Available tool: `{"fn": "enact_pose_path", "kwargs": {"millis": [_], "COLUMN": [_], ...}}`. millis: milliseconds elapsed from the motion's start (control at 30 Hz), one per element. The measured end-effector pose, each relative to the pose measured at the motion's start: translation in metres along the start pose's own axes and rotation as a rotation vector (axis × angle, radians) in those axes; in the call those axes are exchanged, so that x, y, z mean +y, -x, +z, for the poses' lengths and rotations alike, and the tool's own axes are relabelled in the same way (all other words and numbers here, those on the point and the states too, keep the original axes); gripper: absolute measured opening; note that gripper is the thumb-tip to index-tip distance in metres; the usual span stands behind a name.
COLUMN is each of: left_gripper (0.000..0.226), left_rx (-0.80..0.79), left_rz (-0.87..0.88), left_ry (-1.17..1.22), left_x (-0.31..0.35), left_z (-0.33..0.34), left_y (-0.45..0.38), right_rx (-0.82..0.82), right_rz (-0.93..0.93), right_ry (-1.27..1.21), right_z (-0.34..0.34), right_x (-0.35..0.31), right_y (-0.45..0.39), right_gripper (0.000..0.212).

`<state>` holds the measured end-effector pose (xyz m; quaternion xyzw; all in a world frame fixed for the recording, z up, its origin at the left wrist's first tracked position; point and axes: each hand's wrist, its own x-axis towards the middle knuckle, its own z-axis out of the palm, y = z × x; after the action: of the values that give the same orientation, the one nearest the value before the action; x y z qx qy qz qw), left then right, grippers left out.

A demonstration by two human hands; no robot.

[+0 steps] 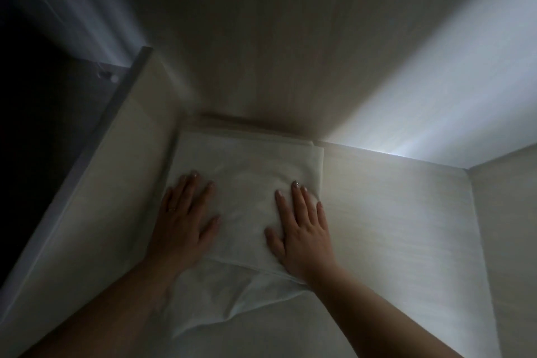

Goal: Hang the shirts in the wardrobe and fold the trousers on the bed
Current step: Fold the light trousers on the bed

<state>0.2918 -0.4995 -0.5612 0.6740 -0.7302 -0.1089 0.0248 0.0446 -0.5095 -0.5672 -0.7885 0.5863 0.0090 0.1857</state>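
A folded white garment point(247, 171) lies on a pale wardrobe shelf point(392, 227), pushed against the shelf's back left corner. Which kind of garment it is cannot be told in the dim light. My left hand point(183, 221) lies flat on its left side with fingers straight. Fingers spread, my right hand point(302, 229) presses flat on its right side. A loose lower layer of the white fabric point(215, 299) sticks out toward me between my forearms.
The wardrobe's left side panel point(96, 192) rises beside the garment, with a dark gap point(35, 125) beyond it. The back wall point(261, 52) and right side panel point(505, 241) close in the compartment. Bare shelf lies to the right of the garment.
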Motion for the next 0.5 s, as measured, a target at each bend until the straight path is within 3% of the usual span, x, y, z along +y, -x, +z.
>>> {"fn": "enact_pose_path", "kwargs": {"millis": [500], "left_gripper": [0.066], "left_rx": [0.118], "left_rz": [0.027], "left_ry": [-0.053], "left_x": [-0.026], "left_z": [-0.006], "left_y": [-0.051], "right_rx": [0.031], "right_rz": [0.005], "right_ry": [0.036], "right_z": [-0.014], "right_x": [-0.009], "right_y": [-0.054], "right_gripper": [0.071]}}
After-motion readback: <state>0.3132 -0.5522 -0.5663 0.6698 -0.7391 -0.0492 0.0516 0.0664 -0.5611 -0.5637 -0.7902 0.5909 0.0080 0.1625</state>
